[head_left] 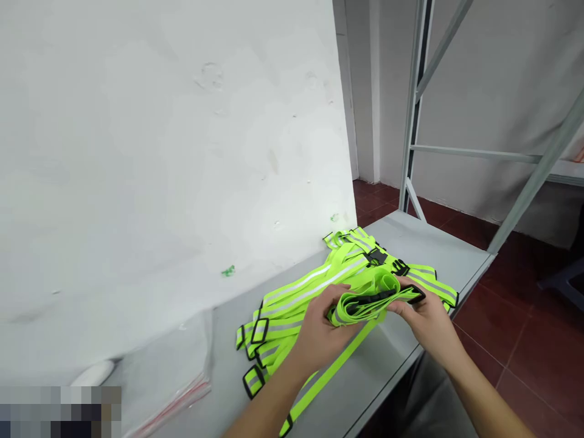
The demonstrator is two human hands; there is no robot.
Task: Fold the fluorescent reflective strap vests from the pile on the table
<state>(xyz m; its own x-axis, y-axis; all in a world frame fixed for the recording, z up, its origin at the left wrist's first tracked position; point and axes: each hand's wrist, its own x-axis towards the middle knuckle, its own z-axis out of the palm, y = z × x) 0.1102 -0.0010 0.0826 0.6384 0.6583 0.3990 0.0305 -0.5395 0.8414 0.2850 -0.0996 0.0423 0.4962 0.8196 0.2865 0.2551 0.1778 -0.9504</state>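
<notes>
Between my two hands is a folded bundle of neon-green reflective strap (365, 305), its layers looped flat with a black buckle showing among them. My left hand (322, 325) grips the bundle's left end, fingers wrapped round it. At the right end, my right hand (422, 316) pinches the layers near a black slider. Below and behind lies a pile of the same green reflective straps (296, 292) with grey stripes. Black plastic buckles (376, 257) and rectangular black sliders (260, 330) show in the pile. One strap runs down toward the table's front edge.
The grey table (232, 340) runs along a white wall (182, 152). Clear zip bags (168, 371) with a red seal line lie at the left, beside a white rounded object (93, 372). A metal frame (413, 121) rises at the table's far right end.
</notes>
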